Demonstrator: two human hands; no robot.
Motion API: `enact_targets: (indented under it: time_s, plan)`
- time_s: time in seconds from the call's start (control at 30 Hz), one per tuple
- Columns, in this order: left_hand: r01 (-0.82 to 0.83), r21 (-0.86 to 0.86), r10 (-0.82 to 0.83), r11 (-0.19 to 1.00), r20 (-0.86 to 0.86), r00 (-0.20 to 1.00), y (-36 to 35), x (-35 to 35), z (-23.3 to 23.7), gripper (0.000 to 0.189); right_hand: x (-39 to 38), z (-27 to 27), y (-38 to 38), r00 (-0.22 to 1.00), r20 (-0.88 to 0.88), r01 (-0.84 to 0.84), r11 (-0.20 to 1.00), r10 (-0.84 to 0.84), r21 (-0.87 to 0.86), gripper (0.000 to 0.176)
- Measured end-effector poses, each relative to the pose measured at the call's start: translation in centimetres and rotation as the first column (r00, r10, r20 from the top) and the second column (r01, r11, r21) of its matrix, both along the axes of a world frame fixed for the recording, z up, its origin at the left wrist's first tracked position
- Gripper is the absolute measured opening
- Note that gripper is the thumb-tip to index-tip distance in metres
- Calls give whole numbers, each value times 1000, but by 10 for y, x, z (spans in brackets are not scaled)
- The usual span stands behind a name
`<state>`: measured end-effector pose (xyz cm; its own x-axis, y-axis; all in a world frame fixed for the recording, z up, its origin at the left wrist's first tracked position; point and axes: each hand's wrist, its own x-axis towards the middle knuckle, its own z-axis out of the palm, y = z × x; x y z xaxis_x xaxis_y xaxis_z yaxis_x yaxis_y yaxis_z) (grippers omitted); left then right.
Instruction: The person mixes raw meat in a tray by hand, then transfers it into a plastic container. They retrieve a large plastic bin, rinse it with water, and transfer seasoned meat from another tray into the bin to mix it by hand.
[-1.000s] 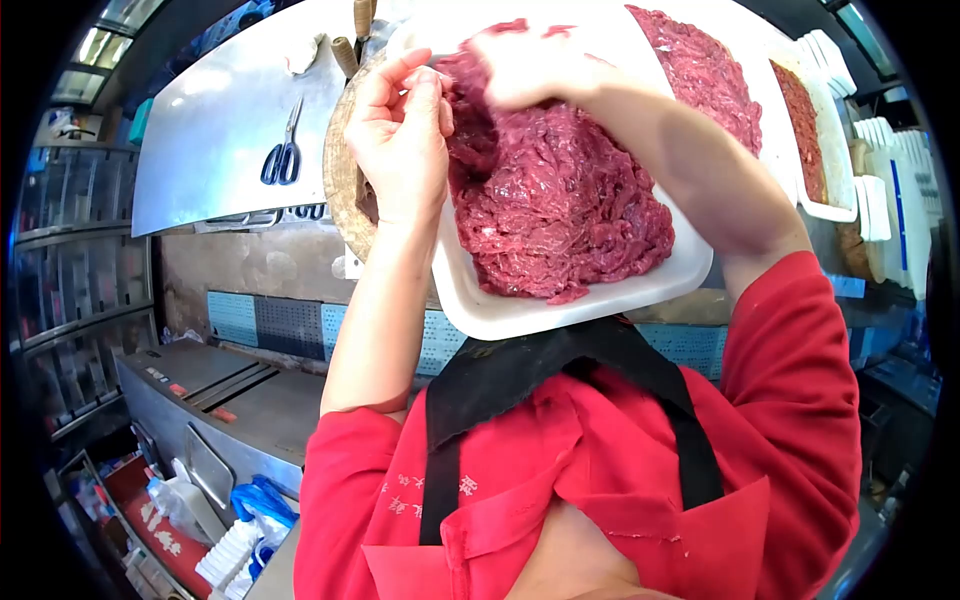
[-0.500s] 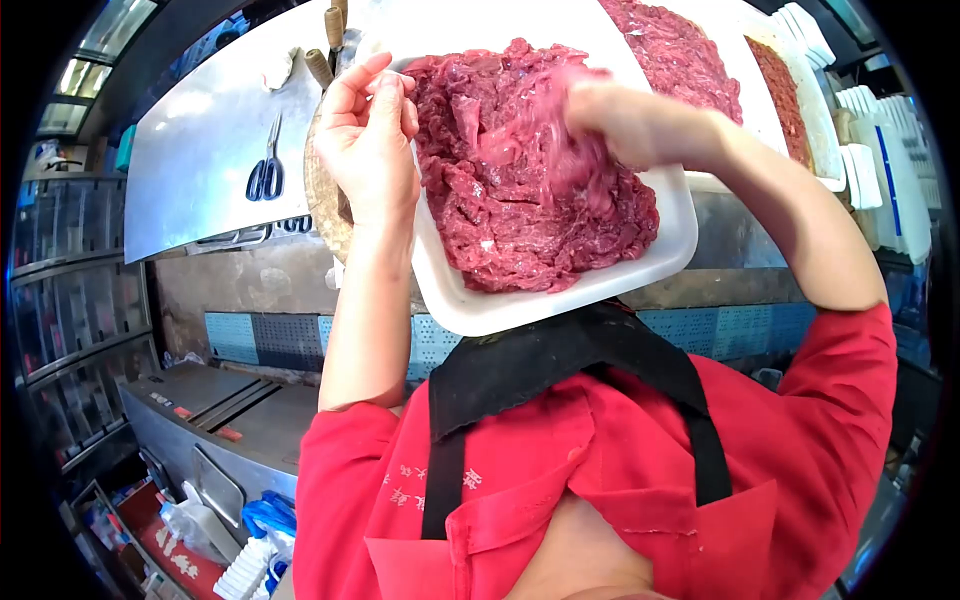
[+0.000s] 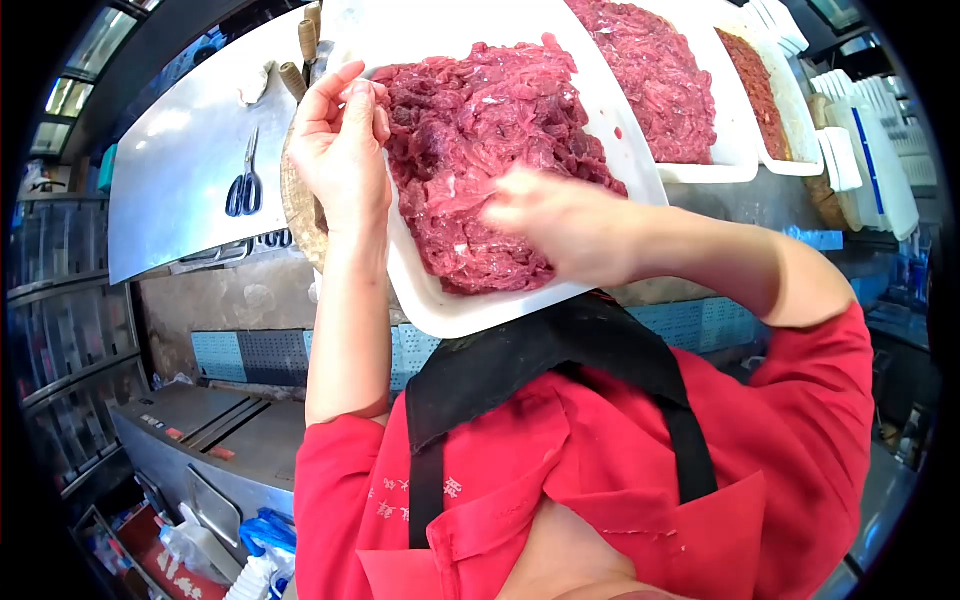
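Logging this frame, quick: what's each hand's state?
Left hand: fingers pinched shut at the tray rim.
Right hand: blurred on the meat; cannot be told.

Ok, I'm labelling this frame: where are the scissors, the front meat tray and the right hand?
scissors (image 3: 239, 196), head view, on the dark handles.
front meat tray (image 3: 468, 316), head view, on its bare near rim.
right hand (image 3: 560, 222), head view, on the back of the hand.
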<state>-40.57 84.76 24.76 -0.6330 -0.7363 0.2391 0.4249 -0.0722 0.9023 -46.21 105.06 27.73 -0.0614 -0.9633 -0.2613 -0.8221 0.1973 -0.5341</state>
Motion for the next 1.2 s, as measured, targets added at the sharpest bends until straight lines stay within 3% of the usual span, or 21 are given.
enact_targets:
  time_s: [0.07, 0.1, 0.17, 0.23, 0.3, 0.37, 0.43, 0.47, 0.5, 0.57, 0.6, 0.7, 0.77, 0.83, 0.87, 0.9, 0.97, 1.03, 1.07, 1.1, 1.2]
  plan:
    - [25, 18, -25, 1000, -38, 999, -3, 1, -2, 16, -15, 7, 16, 925, -149, 317, 926, -350, -204, 38]
    - [25, 12, -24, 1000, -44, 999, -3, 2, -1, 16, -18, 4, 20, 814, -352, 379, 882, -461, -278, 37]
    - [-5, 39, 6, 999, -23, 1000, -1, 3, -1, 17, -32, -1, 13, 866, -153, 497, 792, -475, 354, 27]
    - [14, 41, -12, 999, -36, 999, -2, 2, -4, 18, -22, 7, 7, 967, -135, 253, 888, -217, 383, 27]
    - [2, 51, -2, 999, 15, 1000, -2, 0, -6, 19, -26, 25, -5, 979, -140, 189, 910, -147, 369, 28]
    - [-32, -306, 123, 952, 283, 951, -11, -10, -9, 38, -39, 39, -14, 922, -141, 386, 893, -362, 233, 36]
    - [125, -514, 239, 849, 583, 776, -7, -19, 9, 65, -63, 15, -22, 863, -272, 453, 890, -425, 46, 58]
    - [258, -563, 171, 785, 598, 783, -18, -29, -1, 85, -81, 9, -30, 855, -188, 514, 838, -484, 182, 83]
    - [252, -565, 179, 786, 598, 782, -17, -38, -8, 85, -99, -8, -34, 801, 63, 573, 793, -596, 208, 96]
    - [238, -100, -41, 966, 852, 523, -11, -55, -16, 87, -99, -12, -53, 561, 305, 707, 637, -770, 308, 101]
    - [264, -57, -74, 963, 884, 462, -15, -60, -25, 90, -102, -21, -62, 531, 368, 730, 633, -763, 258, 95]
    - [138, 369, -378, 919, 724, 577, -35, -76, -40, 67, -104, -27, -83, 399, 722, 604, 754, -565, 257, 75]
    - [92, 369, -359, 925, 767, 531, -27, -76, -19, 55, -80, -23, -100, 266, 676, 760, 581, -687, 291, 46]
    - [341, 653, -683, 676, 382, 622, -25, -62, -4, 53, -83, -13, -88, 131, 917, 522, 813, -378, 260, 45]
    - [372, 671, -687, 641, 286, 668, -21, -56, 1, 51, -86, -6, -83, 152, 898, 548, 791, -414, 272, 43]
    - [361, 674, -684, 645, 297, 667, -17, -51, 15, 51, -89, -2, -79, 142, 901, 541, 794, -410, 276, 43]
    - [524, 411, -657, 746, 325, 681, -7, -44, 42, 46, -98, 4, -74, 388, 803, 616, 775, -453, 139, 37]
    - [569, 371, -672, 734, 273, 689, -12, -47, 54, 39, -95, 36, -62, 276, 915, 534, 838, -295, 109, 30]
    - [550, 345, -645, 760, 304, 701, -6, -45, 76, 40, -99, 42, -63, 425, 845, 599, 801, -325, 6, 41]
    - [529, 325, -619, 784, 338, 709, -2, -40, 93, 41, -92, 59, -60, 424, 845, 597, 802, -326, 10, 41]
    - [538, 167, -563, 827, 213, 799, -19, -41, 116, 36, -51, 154, -51, 352, 873, 787, 612, -338, -80, 30]
